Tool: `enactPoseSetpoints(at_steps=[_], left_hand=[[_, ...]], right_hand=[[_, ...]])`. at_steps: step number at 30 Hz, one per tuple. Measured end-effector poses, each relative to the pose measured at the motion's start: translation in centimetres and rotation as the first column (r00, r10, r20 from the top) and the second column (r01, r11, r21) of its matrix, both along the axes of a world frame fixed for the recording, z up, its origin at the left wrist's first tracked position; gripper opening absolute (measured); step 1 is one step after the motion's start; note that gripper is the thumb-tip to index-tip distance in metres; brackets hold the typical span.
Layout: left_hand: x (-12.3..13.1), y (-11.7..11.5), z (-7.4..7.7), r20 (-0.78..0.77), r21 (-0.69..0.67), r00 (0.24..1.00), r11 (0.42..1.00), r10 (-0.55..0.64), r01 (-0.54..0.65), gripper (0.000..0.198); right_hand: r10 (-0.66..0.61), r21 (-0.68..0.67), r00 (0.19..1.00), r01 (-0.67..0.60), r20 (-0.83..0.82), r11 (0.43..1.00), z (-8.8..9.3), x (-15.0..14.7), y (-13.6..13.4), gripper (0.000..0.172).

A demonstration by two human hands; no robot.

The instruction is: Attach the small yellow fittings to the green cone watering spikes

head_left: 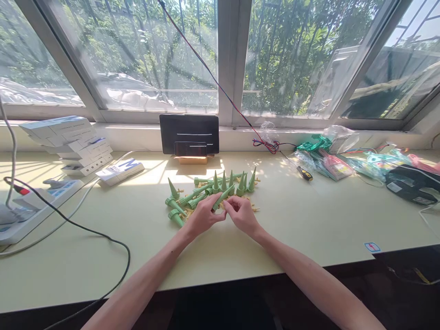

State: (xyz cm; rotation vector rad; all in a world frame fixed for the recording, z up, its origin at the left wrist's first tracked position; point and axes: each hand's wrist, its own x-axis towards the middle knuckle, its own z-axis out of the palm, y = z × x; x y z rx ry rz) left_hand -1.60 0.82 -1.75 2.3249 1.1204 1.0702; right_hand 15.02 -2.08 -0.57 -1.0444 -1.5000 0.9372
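My left hand (pixel 205 214) is closed around a green plastic plant-watering spike (pixel 225 196), its pointed end tilted up and to the right. Close beside it, my right hand (pixel 241 213) has thumb and forefinger pinched together at the spike's lower end; whatever sits between those fingertips is too small to make out. Several more green spikes (pixel 174 189) lie or stand in a cluster around and behind both hands. Small yellowish valve-like pieces (pixel 255 208) are scattered among them, partly hidden by the hands.
A dark tablet (pixel 189 133) stands on a holder at the back. White boxes (pixel 79 146) and a power strip (pixel 44 206) occupy the left, where a black cable (pixel 99 235) crosses the table. Rightward lie a screwdriver (pixel 304 173), plastic bags (pixel 335 166) and a black case (pixel 412 183).
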Motion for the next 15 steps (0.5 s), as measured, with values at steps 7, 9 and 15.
enactPoseSetpoints(at_steps=[7, 9, 15], left_hand=[[0.06, 0.02, -0.15, 0.002, 0.039, 1.0, 0.999, 0.0, 0.0, 0.046], [-0.01, 0.11, -0.31, -0.001, 0.039, 1.0, 0.999, 0.0, 0.0, 0.046], [-0.24, 0.25, -0.42, -0.035, 0.069, 0.999, 0.998, 0.008, -0.005, 0.045]], right_hand=[[-0.03, 0.064, 0.997, 0.025, 0.077, 0.998, -0.1, 0.01, -0.09, 0.027], [-0.006, 0.018, 0.999, 0.005, 0.033, 1.0, 0.02, -0.04, -0.05, 0.027], [0.09, -0.276, 0.954, -0.173, -0.287, 0.945, 0.16, -0.06, 0.47, 0.03]])
